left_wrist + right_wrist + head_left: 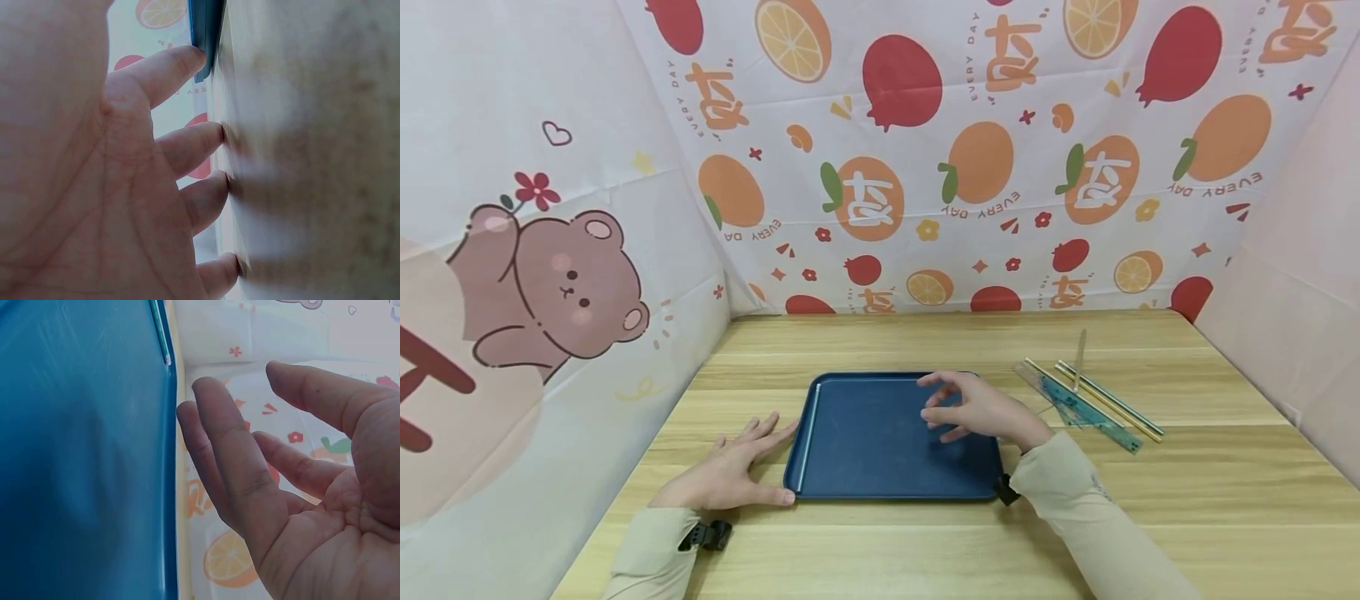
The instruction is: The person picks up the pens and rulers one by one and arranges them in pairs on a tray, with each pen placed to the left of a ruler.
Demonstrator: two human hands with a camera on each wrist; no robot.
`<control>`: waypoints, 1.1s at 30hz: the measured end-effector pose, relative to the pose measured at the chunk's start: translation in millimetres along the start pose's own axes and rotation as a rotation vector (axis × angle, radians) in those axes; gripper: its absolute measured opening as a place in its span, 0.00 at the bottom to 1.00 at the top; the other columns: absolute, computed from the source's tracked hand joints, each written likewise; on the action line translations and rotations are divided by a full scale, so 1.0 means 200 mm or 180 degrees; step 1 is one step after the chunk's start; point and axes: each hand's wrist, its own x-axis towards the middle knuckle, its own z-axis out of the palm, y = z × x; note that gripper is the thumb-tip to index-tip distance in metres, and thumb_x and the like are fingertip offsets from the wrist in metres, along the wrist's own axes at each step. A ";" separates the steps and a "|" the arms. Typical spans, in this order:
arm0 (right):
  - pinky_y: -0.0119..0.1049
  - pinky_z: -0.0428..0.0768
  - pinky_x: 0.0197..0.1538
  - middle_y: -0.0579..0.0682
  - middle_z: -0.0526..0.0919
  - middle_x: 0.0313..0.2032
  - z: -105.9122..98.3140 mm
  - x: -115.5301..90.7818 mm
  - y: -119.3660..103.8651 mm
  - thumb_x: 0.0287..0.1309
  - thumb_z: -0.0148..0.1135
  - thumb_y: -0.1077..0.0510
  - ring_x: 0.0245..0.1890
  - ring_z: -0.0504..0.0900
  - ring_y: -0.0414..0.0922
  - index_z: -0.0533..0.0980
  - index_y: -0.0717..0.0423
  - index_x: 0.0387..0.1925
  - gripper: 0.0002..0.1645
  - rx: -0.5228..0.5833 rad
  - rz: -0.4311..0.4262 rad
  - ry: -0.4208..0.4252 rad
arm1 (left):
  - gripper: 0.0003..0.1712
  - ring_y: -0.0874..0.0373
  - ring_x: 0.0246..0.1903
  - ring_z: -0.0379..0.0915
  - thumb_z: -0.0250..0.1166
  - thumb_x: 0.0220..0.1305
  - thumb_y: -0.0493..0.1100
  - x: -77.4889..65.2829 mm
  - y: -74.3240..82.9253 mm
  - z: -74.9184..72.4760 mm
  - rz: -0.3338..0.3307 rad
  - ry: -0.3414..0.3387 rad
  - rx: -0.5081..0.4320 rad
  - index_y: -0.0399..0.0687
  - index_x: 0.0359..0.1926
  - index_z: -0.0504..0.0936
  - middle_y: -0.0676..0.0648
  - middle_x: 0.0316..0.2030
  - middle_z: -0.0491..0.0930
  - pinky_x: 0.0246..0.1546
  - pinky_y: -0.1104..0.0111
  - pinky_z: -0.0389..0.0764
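Note:
A dark blue tray lies flat on the table. Along its left side, inside the rim, lies a thin shiny green rod, its pale end also visible in the right wrist view. My left hand rests at the tray's left edge with fingers spread, the thumb by the near left corner and the index finger at the side. In the left wrist view, fingertips touch the tabletop and one finger meets the tray's rim. Above the right part of the tray hovers my right hand, fingers loosely bent and holding nothing.
Right of the tray lies a loose pile: a teal ruler, a teal set square, a clear ruler, gold and green rods and a flat wooden stick. Printed cloth walls enclose the wooden table.

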 end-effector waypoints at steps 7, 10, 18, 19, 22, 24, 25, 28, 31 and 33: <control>0.49 0.92 0.48 0.58 0.81 0.52 -0.06 -0.04 0.05 0.75 0.67 0.51 0.53 0.91 0.55 0.70 0.53 0.76 0.33 0.0137 -0.0021 -0.0092 | 0.63 0.20 0.82 0.39 0.81 0.53 0.68 -0.01 -0.01 0.00 0.0003 0.0041 -0.0027 0.57 0.84 0.64 0.29 0.84 0.52 0.65 0.13 0.38; 0.50 0.92 0.49 0.59 0.80 0.52 -0.09 -0.05 0.06 0.76 0.67 0.51 0.53 0.91 0.54 0.69 0.55 0.76 0.33 0.0166 -0.0068 -0.0137 | 0.62 0.20 0.82 0.40 0.82 0.53 0.68 -0.01 0.00 0.00 0.0029 0.0064 -0.0012 0.57 0.84 0.64 0.29 0.83 0.53 0.65 0.13 0.38; 0.50 0.92 0.51 0.59 0.79 0.54 -0.19 -0.09 0.06 0.77 0.66 0.51 0.54 0.91 0.54 0.69 0.56 0.76 0.33 0.0158 -0.0034 -0.0219 | 0.62 0.19 0.81 0.40 0.82 0.53 0.67 -0.01 0.00 0.00 0.0048 0.0082 0.0012 0.57 0.84 0.64 0.28 0.83 0.52 0.65 0.13 0.38; 0.50 0.92 0.51 0.59 0.78 0.54 -0.20 -0.09 0.06 0.77 0.66 0.51 0.54 0.91 0.54 0.69 0.55 0.76 0.33 0.0160 -0.0028 -0.0212 | 0.62 0.19 0.81 0.40 0.82 0.53 0.67 -0.01 0.00 0.00 0.0041 0.0081 0.0007 0.57 0.84 0.64 0.28 0.83 0.52 0.65 0.13 0.38; 0.49 0.92 0.51 0.59 0.78 0.53 -0.24 -0.09 0.09 0.75 0.68 0.51 0.54 0.91 0.53 0.69 0.55 0.75 0.34 0.0162 -0.0032 -0.0202 | 0.62 0.19 0.81 0.39 0.82 0.53 0.68 0.00 -0.01 -0.01 0.0037 0.0080 -0.0002 0.58 0.84 0.64 0.28 0.83 0.52 0.65 0.13 0.38; 0.49 0.92 0.50 0.59 0.78 0.52 -0.27 -0.09 0.11 0.74 0.69 0.51 0.52 0.92 0.53 0.70 0.55 0.75 0.34 0.0155 -0.0027 -0.0184 | 0.62 0.19 0.81 0.39 0.82 0.52 0.68 0.00 -0.01 -0.01 0.0032 0.0074 -0.0015 0.58 0.84 0.64 0.29 0.84 0.52 0.65 0.13 0.38; 0.49 0.92 0.49 0.59 0.79 0.52 -0.28 -0.09 0.12 0.74 0.69 0.51 0.52 0.92 0.53 0.70 0.56 0.75 0.35 0.0162 -0.0023 -0.0171 | 0.62 0.19 0.81 0.39 0.82 0.52 0.68 0.00 -0.01 0.00 0.0032 0.0073 -0.0013 0.59 0.84 0.64 0.29 0.84 0.52 0.65 0.13 0.38; 0.50 0.92 0.49 0.61 0.80 0.52 -0.32 -0.10 0.16 0.74 0.69 0.52 0.51 0.92 0.53 0.67 0.60 0.77 0.37 0.0172 -0.0016 -0.0155 | 0.62 0.19 0.81 0.40 0.82 0.52 0.68 -0.01 -0.02 0.00 0.0031 0.0063 -0.0006 0.59 0.84 0.65 0.29 0.83 0.53 0.65 0.13 0.38; 0.50 0.92 0.50 0.66 0.82 0.55 -0.36 -0.11 0.21 0.74 0.69 0.52 0.50 0.92 0.54 0.66 0.63 0.78 0.39 0.0181 0.0018 -0.0107 | 0.62 0.19 0.81 0.41 0.81 0.53 0.69 -0.01 -0.02 0.01 0.0037 0.0061 0.0024 0.58 0.83 0.65 0.29 0.83 0.54 0.64 0.13 0.40; 0.49 0.92 0.50 0.69 0.82 0.56 -0.39 -0.12 0.24 0.74 0.69 0.52 0.51 0.92 0.55 0.65 0.64 0.78 0.40 0.0153 0.0030 -0.0095 | 0.62 0.19 0.81 0.41 0.81 0.52 0.69 -0.01 -0.01 0.00 0.0030 0.0059 0.0034 0.58 0.83 0.65 0.29 0.83 0.54 0.64 0.13 0.41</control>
